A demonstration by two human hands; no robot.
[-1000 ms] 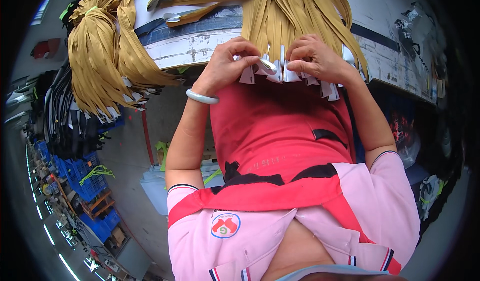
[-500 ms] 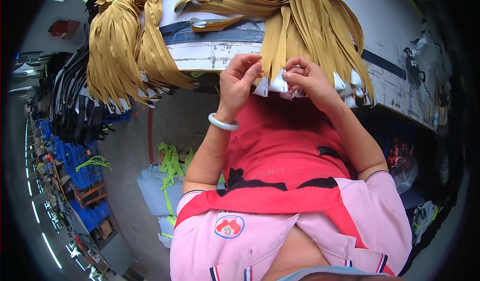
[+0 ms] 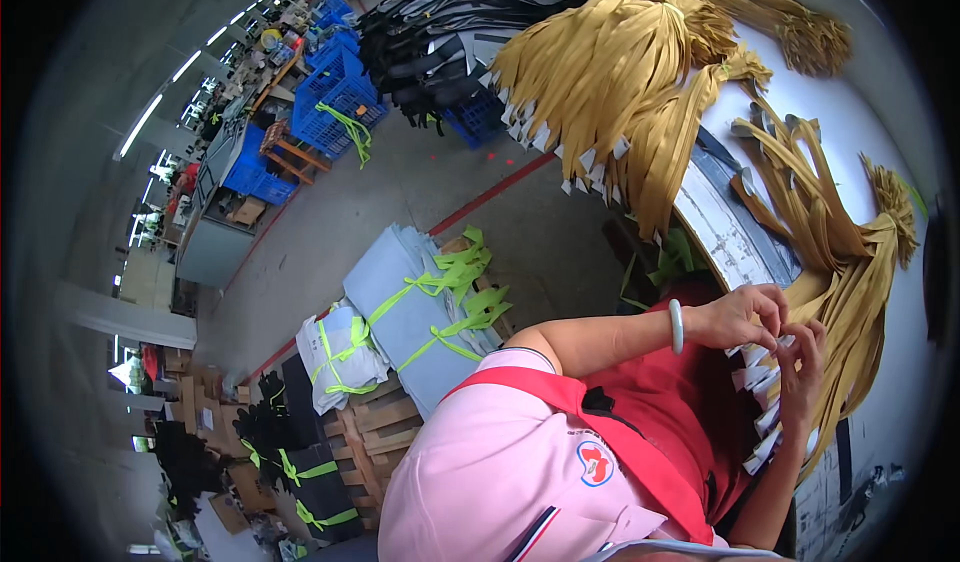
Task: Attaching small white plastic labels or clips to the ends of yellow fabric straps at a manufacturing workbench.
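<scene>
My left hand (image 3: 745, 317), with a pale bangle (image 3: 677, 326) on the wrist, is closed in a pinch at the table's edge. Its fingertips meet those of my right hand (image 3: 802, 367), whose fingers are curled at the white end of a gold strip. Whatever my left fingers hold is hidden. Beneath and beside both hands hangs a bundle of gold fabric strips (image 3: 858, 332), draped over the edge. Their folded white ends (image 3: 765, 420) line up against my red apron (image 3: 690, 412).
More bundles of gold strips (image 3: 610, 72) hang farther along the white table (image 3: 850, 112). Black strips (image 3: 430, 47) are heaped beyond them. Light-blue folded stacks tied with green bands (image 3: 410, 307) rest on a wooden pallet (image 3: 375, 437) to the left. Blue crates (image 3: 335, 92) stand across the aisle.
The view has swung left, so my hands now appear at the right. My hands have come together from slightly apart, fingertips meeting at the strips' white ends.
</scene>
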